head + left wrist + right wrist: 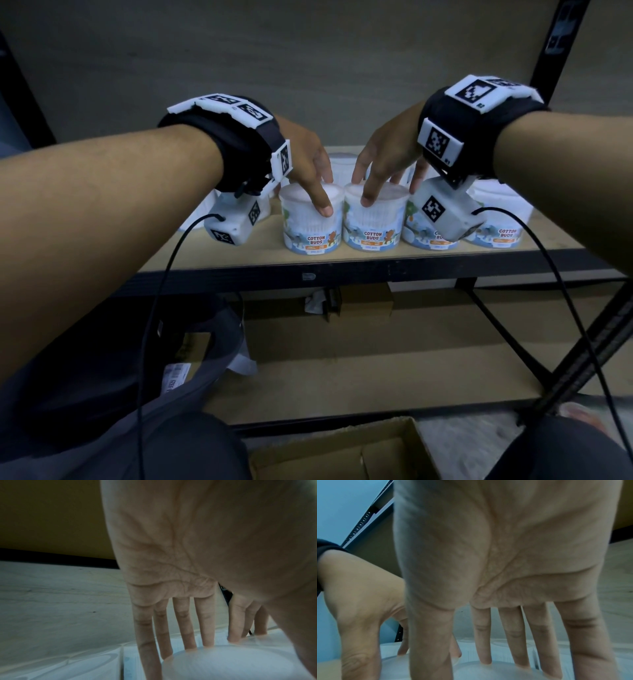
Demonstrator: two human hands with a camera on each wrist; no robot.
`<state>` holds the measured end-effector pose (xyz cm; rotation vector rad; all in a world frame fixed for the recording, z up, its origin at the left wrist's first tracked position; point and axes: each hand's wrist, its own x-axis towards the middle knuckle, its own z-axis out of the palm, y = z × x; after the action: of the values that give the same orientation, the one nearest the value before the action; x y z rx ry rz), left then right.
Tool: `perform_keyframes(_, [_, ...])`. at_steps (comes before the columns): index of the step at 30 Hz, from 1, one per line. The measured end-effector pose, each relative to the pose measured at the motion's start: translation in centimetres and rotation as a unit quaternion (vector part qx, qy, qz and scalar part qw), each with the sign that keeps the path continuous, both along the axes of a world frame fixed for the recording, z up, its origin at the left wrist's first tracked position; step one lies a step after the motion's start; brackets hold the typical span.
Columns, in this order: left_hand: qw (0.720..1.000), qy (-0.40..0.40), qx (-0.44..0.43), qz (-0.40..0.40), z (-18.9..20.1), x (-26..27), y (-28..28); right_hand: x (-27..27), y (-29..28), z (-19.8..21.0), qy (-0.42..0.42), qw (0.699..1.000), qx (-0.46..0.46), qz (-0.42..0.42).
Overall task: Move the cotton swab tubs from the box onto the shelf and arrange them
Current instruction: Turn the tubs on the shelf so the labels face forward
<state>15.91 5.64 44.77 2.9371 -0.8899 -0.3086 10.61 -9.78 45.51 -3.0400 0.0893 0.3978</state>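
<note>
Step in hand: grasping. Left hand (305, 161) spans one clear round plastic cotton-bud tub (308, 234), thumb on the front wall, near-straight fingers over the far rim. Right hand (383, 154) grips the neighbouring tub (371, 234) likewise. Both tubs stand upright, front row, on the wooden shelf (342, 258). Next move, likely: firm both pinches and lift straight up.

Black wristbands (239, 144), white coded boxes (233, 222), black cables (163, 277)
</note>
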Motion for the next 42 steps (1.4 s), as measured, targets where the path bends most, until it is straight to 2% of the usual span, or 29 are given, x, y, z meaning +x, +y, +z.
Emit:
perform_keyframes(7, [1.000,-0.015,0.000,0.004,-0.4,0.4,-0.1,-0.5,-0.3,-0.2,-0.030,0.999,0.012,0.007])
perform_keyframes(29, [1.000,-0.007,-0.001,0.004,-0.5,0.2,0.4,-0.8,-0.4,0.0,-0.020,0.999,0.042,0.001])
perform_keyframes(42, [1.000,0.004,0.000,-0.004,-0.2,-1.3,0.8,-0.5,-0.4,-0.1,-0.020,1.000,0.004,0.015])
